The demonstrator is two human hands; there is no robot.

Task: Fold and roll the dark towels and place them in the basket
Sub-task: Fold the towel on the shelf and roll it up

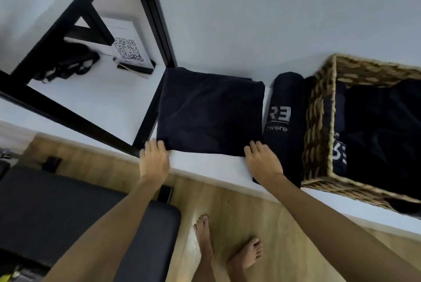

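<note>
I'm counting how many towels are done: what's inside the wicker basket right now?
The wicker basket holds dark towels, one showing white lettering against the near wall. They are piled together and dark, so I cannot count them, and the basket's floor is covered.

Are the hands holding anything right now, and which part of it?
Both hands are on the folded towel at its near edge: left hand at the near left corner, right hand at the near right corner. Fingers look fairly straight; a true grip cannot be told.
</note>
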